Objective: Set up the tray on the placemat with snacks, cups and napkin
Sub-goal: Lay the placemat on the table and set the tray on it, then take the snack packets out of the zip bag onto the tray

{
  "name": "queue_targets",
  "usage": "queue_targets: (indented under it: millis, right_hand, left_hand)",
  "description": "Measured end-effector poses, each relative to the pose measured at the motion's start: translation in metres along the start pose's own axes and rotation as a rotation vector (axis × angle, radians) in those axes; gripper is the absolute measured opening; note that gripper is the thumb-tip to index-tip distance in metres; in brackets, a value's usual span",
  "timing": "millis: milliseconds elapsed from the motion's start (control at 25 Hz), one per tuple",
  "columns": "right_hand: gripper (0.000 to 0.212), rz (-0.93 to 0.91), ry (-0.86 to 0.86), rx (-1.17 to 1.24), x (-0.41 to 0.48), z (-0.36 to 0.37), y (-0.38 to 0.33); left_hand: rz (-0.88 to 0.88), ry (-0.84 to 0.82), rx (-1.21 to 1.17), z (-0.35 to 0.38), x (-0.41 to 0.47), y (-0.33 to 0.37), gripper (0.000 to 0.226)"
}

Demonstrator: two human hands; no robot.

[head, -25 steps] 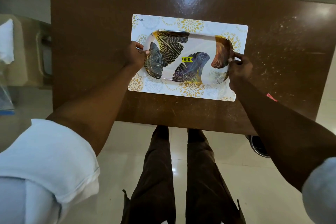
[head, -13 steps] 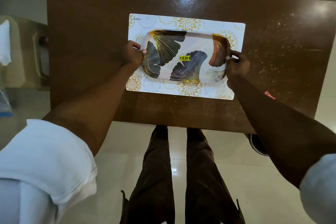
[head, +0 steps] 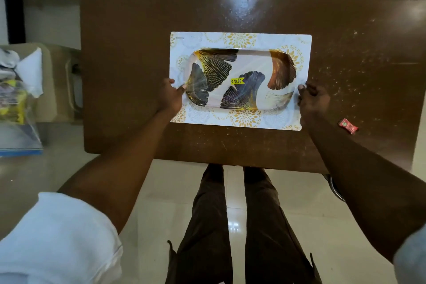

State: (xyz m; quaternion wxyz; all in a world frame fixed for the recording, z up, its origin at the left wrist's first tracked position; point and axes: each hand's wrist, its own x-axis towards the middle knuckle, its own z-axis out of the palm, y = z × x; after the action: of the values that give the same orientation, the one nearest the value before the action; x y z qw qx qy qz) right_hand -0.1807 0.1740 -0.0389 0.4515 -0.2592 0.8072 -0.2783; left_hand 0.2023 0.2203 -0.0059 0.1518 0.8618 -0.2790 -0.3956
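Observation:
A white tray (head: 251, 65) printed with dark and gold fan-shaped leaves and a yellow price sticker lies flat on the white and gold placemat (head: 239, 38), near the middle of the brown table (head: 129, 57). My left hand (head: 170, 97) is at the tray's near left end, thumb on the rim. My right hand (head: 312, 99) rests at the placemat's right edge, fingers loosely curled, a small gap from the tray's right end. The tray has nothing on it.
A small red sachet (head: 348, 125) lies on the table to the right of my right arm. Left of the table, a beige seat (head: 57, 80) holds a white napkin (head: 30, 69) and a clear bag of packets (head: 13, 104). My legs stand at the table's near edge.
Both hands have slid toward the near side of the tray's ends. My right hand has come off the tray's rim. The tray stays flat on the placemat.

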Motion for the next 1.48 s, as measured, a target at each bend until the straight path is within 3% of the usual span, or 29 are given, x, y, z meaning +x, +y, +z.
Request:
queue_targets:
  millis: [160,280,360,440,680,840,1000,1160,1480]
  right_hand:
    - [0.044,0.028,-0.020,-0.064,-0.030,-0.024,-0.004]
    - [0.032,-0.047,-0.085,-0.118,-0.060,-0.053,-0.053]
    - [0.030,-0.101,-0.093,-0.121,-0.077,-0.072,-0.117]
    - [0.041,-0.222,-0.099,-0.190,-0.094,-0.086,-0.194]
    - [0.061,-0.702,-0.240,-0.150,-0.177,-0.075,-0.455]
    - [0.068,-1.058,-0.275,-0.215,-0.269,-0.053,-0.598]
    - [0.074,-1.428,-0.287,-0.334,-0.394,-0.029,-0.682]
    - [0.082,-1.702,-0.220,-0.332,-0.524,-0.003,-0.724]
    - [0.090,-1.901,-0.152,-0.305,-0.751,0.085,-0.742]
  left_hand:
    - [-0.005,-0.024,0.000,-0.003,-0.054,-0.003,0.048]
    - [0.024,-0.012,-0.097,-0.027,-0.103,0.034,0.042]
    - [0.118,-0.046,-0.099,-0.062,-0.125,0.085,0.042]
    - [0.257,0.004,-0.030,-0.113,-0.139,0.144,0.045]
    - [0.551,0.348,0.130,-0.310,-0.201,0.309,0.053]
    - [0.634,0.600,0.107,-0.429,-0.251,0.358,0.055]
    - [0.678,0.828,0.150,-0.553,-0.311,0.362,0.058]
    - [0.705,1.067,0.234,-0.671,-0.366,0.320,0.060]
    - [0.474,1.267,0.359,-0.846,-0.418,0.129,0.073]
